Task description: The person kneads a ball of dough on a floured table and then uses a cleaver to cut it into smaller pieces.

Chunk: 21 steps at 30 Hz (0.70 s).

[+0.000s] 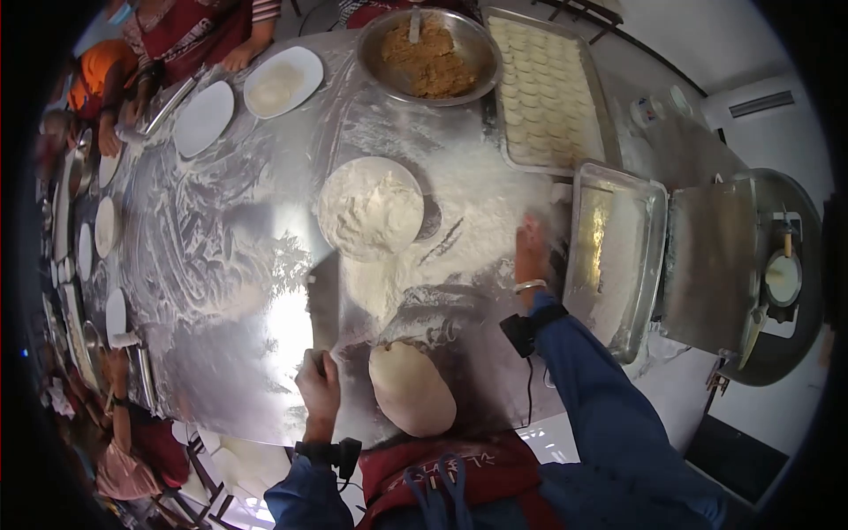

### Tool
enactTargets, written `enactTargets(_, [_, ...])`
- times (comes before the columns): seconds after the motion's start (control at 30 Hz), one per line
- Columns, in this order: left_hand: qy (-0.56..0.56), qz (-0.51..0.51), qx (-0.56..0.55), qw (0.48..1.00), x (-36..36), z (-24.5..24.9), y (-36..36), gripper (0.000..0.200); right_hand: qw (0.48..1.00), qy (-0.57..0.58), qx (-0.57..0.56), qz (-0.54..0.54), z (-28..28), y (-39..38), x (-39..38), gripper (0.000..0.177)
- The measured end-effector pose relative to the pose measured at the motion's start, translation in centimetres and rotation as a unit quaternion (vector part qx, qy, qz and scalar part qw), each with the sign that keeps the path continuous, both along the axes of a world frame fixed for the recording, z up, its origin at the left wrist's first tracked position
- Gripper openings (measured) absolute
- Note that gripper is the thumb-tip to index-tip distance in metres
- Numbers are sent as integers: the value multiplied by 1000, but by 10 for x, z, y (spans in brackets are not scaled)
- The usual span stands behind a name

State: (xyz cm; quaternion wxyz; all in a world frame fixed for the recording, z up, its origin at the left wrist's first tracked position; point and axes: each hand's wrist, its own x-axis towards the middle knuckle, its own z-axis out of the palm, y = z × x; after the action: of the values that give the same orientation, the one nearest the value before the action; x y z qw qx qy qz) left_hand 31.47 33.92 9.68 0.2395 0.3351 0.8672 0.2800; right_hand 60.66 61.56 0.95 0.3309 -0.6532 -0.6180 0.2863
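My left hand [318, 382] is closed in a fist near the table's front edge, around the hidden handle of a wide-bladed knife [324, 300]. The blade points away from me, against the metal tabletop. To its right lies a smooth, pale lump of dough [412, 390], touched by neither hand. Over the floured surface at the right is my right hand [532, 240], its fingers smeared by motion. Between and beyond my hands stands a round bowl of flour [371, 208], with loose flour [375, 287] spread in front of it and to its right.
A metal bowl of brown filling [427, 57] and a tray of folded dumplings [546, 93] stand at the far side. A flour-dusted metal tray [616, 265] sits at the right. White plates [205, 119] lie to the left. Other people's hands [238, 57] show along the far and left edges.
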Motion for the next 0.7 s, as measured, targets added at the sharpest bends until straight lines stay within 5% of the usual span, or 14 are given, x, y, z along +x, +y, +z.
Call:
enactTargets(0.07, [-17,-103,108,989,15,2,16,9,999,-1,25,-34,-1,5,18,35])
enactTargets(0.17, [-110,-146,-3,983,47,24,72,20,999,-15,20,-36,1,12,28,38])
enactTargets(0.2, [-139,-155,45,977,57,14,89,20,999,-17,30,-35,1,15,29,39])
enactTargets(0.47, [-13,-199,81,976,104,-11,225,34,998,-9,44,38,-3,40,35,46])
enactTargets(0.7, [93,-212,-12,973,113,-32,263,40,996,-41,52,58,-18,64,26,49])
